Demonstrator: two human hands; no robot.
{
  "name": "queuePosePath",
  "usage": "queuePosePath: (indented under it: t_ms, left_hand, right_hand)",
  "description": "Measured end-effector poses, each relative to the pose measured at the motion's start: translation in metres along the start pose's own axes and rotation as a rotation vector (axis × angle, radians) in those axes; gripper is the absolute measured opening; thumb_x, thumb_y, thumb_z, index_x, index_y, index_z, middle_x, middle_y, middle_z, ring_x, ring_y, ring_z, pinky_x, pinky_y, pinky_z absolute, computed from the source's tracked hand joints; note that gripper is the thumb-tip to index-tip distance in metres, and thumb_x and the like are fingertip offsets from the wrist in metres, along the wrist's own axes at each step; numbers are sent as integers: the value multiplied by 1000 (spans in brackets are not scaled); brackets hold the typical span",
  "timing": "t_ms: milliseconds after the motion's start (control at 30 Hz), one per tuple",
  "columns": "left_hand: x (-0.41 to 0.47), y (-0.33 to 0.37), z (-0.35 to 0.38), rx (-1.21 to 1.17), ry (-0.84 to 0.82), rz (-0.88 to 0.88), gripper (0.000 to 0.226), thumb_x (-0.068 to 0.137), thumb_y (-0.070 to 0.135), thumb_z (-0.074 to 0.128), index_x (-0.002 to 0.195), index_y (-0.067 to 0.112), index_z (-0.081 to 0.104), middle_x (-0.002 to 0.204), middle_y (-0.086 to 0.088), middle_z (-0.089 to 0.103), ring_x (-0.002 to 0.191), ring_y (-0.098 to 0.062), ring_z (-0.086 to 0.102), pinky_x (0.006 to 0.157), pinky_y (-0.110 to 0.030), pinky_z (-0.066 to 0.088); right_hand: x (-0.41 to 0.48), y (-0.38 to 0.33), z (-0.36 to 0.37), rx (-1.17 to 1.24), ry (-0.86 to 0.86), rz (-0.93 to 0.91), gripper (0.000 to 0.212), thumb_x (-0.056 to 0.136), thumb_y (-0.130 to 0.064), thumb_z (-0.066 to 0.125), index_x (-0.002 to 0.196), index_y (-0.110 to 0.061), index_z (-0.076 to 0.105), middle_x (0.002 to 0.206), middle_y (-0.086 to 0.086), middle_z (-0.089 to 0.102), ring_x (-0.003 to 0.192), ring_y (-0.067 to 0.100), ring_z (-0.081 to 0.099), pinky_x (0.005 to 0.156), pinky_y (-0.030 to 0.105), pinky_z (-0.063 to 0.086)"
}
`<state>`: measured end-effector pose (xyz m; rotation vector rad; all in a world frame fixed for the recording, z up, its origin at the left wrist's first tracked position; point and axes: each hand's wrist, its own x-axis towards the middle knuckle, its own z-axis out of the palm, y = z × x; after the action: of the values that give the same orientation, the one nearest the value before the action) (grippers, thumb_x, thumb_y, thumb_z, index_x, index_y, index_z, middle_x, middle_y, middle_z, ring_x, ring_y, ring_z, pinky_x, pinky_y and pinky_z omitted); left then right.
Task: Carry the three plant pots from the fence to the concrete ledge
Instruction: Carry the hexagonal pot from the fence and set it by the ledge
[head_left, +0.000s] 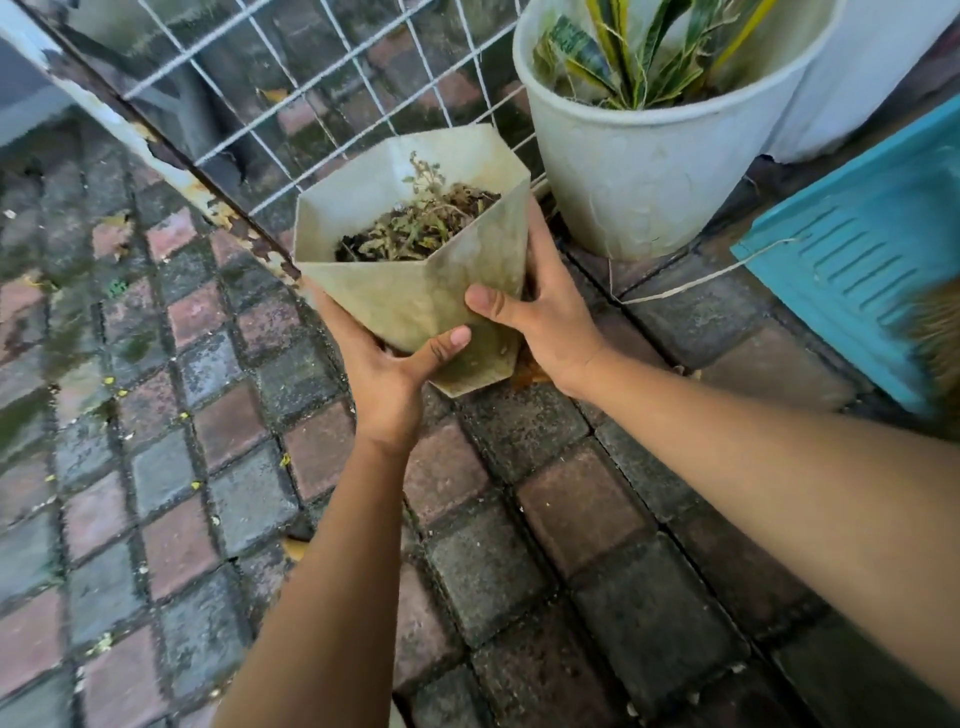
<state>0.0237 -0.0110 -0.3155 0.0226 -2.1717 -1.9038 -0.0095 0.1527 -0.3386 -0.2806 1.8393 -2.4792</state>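
You've got the faceted pot (415, 291) gripped in both hands: left hand (387, 374) cups its lower left side, thumb across the front; right hand (550, 322) wraps the right side, thumb pressed on the front face. Pot is tilted, beside the wire fence (322, 93), over the paving (519, 519); can't tell if its base touches. Dry plant (421, 223) and soil inside. Round white pot (649, 171) with striped leaves stands just right of it, on the paving by the fence. Third pot (872, 78) behind that, mostly cut off. Teal panel (857, 249) at far right.
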Motion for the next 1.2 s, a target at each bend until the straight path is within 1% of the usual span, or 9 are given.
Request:
queuePosePath:
  t_ms: [200, 300, 400, 633, 700, 833, 967, 1067, 1200]
  left_hand:
    - [-6, 47, -9, -44, 67, 1, 137, 66, 4, 90, 166, 13, -4, 167, -21, 31, 142, -17, 57, 106, -26, 56]
    - [1, 105, -28, -44, 93, -1, 133, 66, 13, 90, 165, 12, 1, 165, -25, 34, 146, -31, 53, 108, -30, 55]
    - [8, 181, -49, -44, 114, 30, 129, 72, 11, 87, 166, 13, -1, 169, -21, 32, 149, -34, 50, 109, -33, 54]
    - [28, 411, -96, -114, 192, 27, 140, 82, 37, 87, 164, 17, -24, 161, 29, 42, 141, 5, 53, 107, -17, 50]
    - [39, 484, -114, -145, 215, 20, 140, 82, 39, 88, 166, 21, -21, 165, 25, 38, 146, -1, 51, 110, -20, 49]
    - [57, 630, -166, -201, 268, 8, 141, 73, 46, 93, 168, 37, -10, 169, 13, 41, 145, -19, 56, 111, -34, 55]
    - [61, 771, -236, -174, 306, 57, 141, 73, 49, 93, 166, 39, -13, 177, -10, 25, 151, -43, 47, 120, -63, 44]
    - [55, 856, -300, -129, 326, 117, 137, 81, 43, 89, 166, 33, -18, 180, -5, 16, 156, -35, 42, 122, -60, 43]
    - [46, 928, -384, -90, 370, 233, 135, 81, 47, 88, 166, 39, -16, 180, 1, 14, 159, -27, 38, 124, -56, 43]
  right_hand:
    - [4, -54, 28, 47, -56, -11, 128, 67, -54, 91, 168, -19, 21, 167, 9, 42, 142, 5, 54, 111, 27, 52]
    - [7, -107, 56, 91, -60, 4, 126, 67, -49, 94, 167, -19, 23, 164, 12, 45, 147, 20, 53, 116, 38, 51]
    - [5, -176, 86, 99, -70, 14, 97, 83, -23, 83, 161, -36, 26, 161, 1, 48, 144, 12, 56, 111, 29, 51]
    - [23, -398, 170, -25, -160, -60, 76, 101, -18, 69, 155, -51, 27, 166, -6, 44, 154, 16, 45, 121, 32, 42]
    - [33, -470, 204, -52, -182, -84, 72, 101, -38, 71, 155, -55, 27, 163, -12, 45, 154, 14, 45, 123, 34, 41]
    - [45, -605, 281, -96, -180, -115, 77, 88, -65, 73, 151, -70, 30, 166, 5, 42, 155, 25, 43, 125, 56, 39]
    - [49, -738, 371, -137, -279, -146, 79, 91, -58, 74, 157, -62, 29, 171, 8, 37, 156, 23, 42, 125, 38, 41]
    - [52, -812, 439, -172, -403, -182, 87, 96, -50, 73, 163, -48, 17, 176, -3, 29, 159, 13, 37, 125, 30, 39]
    - [53, -869, 531, -71, -519, -302, 83, 97, -45, 74, 160, -60, 21, 171, -23, 33, 157, 6, 37, 121, 27, 43]
